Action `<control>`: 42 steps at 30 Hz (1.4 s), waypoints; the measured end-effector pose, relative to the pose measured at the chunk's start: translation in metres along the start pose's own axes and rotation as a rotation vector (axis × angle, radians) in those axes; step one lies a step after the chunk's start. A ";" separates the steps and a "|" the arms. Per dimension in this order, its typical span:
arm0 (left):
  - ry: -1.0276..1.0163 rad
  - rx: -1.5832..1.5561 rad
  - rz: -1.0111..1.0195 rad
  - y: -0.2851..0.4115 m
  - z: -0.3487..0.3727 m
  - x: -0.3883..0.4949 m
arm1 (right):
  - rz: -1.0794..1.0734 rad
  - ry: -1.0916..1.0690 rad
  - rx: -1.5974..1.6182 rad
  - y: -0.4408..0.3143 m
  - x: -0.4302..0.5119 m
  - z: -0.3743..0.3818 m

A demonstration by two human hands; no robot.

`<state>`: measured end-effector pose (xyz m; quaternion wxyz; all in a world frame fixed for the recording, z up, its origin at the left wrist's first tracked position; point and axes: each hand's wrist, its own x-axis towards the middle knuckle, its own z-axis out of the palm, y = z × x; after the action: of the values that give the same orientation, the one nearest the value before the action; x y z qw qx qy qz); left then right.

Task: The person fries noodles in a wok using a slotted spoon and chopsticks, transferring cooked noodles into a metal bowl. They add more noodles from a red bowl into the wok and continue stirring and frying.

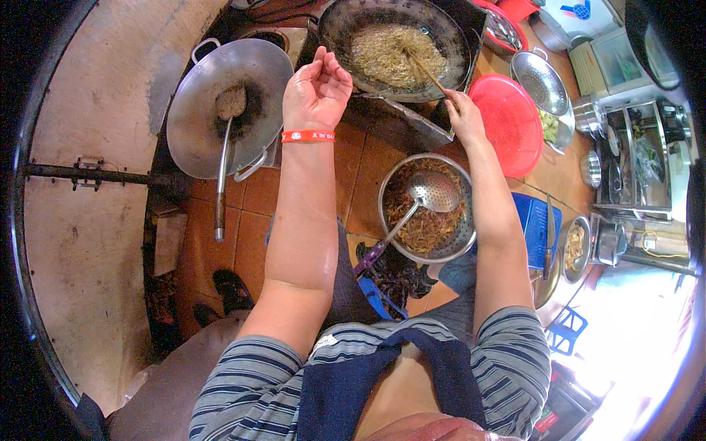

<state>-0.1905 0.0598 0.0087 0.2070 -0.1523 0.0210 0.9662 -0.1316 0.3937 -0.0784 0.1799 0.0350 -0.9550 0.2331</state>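
My right hand [466, 117] grips long wooden cooking chopsticks [427, 70]. Their tips reach into pale food shreds [389, 52] frothing in oil in a large dark wok [335, 38]. Empty and palm up, my left hand [318, 91] hovers by the wok's near left rim, its fingers loosely curled. A steel colander [388, 182] below my hands holds browned fried shreds [422, 234]. Across it rests a perforated skimmer [436, 191] with a purple handle. To the left, a second wok [193, 124] has a long-handled ladle [223, 165] lying in it.
Right of my arm are a red plastic basin [510, 129], an upturned colander [540, 82] and a blue plastic basket [532, 223] with a knife [549, 237] across it. A bowl of food [575, 251] stands beyond. A metal stove housing [405, 118] supports the dark wok.
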 end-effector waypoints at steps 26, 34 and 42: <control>-0.148 -0.035 -0.013 -0.003 -0.015 0.002 | 0.532 0.421 0.627 -0.006 0.004 0.018; -0.013 -0.047 0.008 -0.003 -0.006 0.002 | 0.189 0.102 0.283 -0.047 0.027 0.042; -0.005 -0.025 0.014 -0.003 -0.004 -0.007 | 0.051 0.051 0.210 -0.121 -0.042 -0.088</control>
<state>-0.1821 0.0596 0.0070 0.1983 -0.1521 0.0095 0.9682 -0.0451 0.3257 0.0314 0.1936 0.0233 -0.9211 0.3370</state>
